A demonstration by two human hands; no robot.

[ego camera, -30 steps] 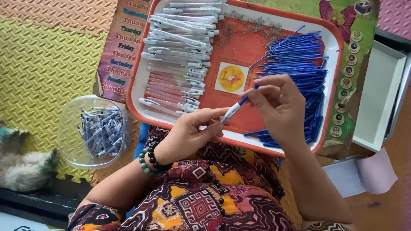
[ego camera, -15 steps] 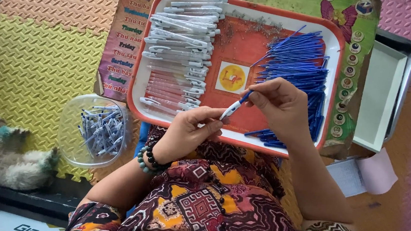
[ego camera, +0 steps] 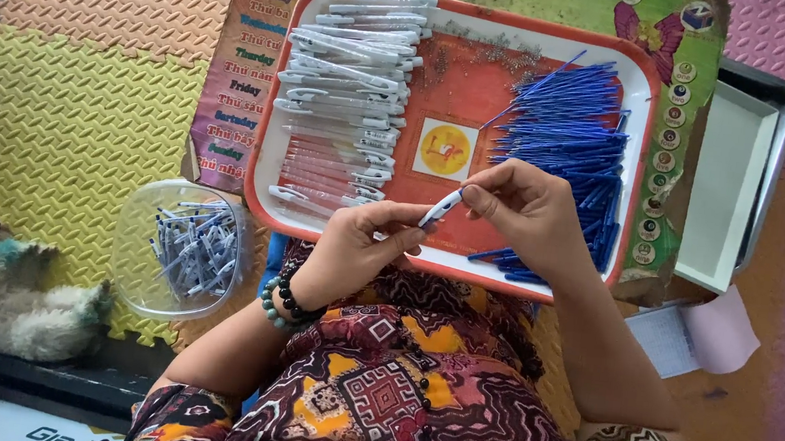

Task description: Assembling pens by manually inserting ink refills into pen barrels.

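— Foam floor mats (ego camera: pixel 86 114) in yellow, orange and pink, puzzle-edged, lie under everything; what sits on them?

— An orange-rimmed rectangular plastic tray (ego camera: pixel 649 92) rests on a colourful printed poster (ego camera: pixel 237 90), just ahead of both hands. The left hand (ego camera: pixel 361 251) and the right hand (ego camera: pixel 532 215) meet over the tray's near edge.

— And the grip of each?

— Both pinch the same thing: a slim white plastic pen barrel with a blue tip (ego camera: pixel 440 209). The left fingers close on its lower end, the right fingertips press together on its upper end. It hangs between them, tilted, just above the tray.

— Which step does that look like?

— Assembly of one pen, I judge: the blue part seems to be going into the white barrel. The next move probably calls for a straight push along the barrel's axis, with the left hand steady.

— What lies about the hands?

— Beyond the left hand, a row of white and clear pens (ego camera: pixel 347 92) stacked at the tray's left. Beyond the right hand, a heap of thin blue refill rods (ego camera: pixel 561 160). Between them, a small square yellow-and-white sticker (ego camera: pixel 444 149) on the tray floor.

— Any other containers or signs?

— A clear round plastic bowl of small white-blue parts (ego camera: pixel 181 248) sits left of the left hand. A shallow white box in a metal tray (ego camera: pixel 732 177) lies right of the right hand, with pale paper slips (ego camera: pixel 698 336) near it. The poster carries a column of coloured words and round badges along its right edge.
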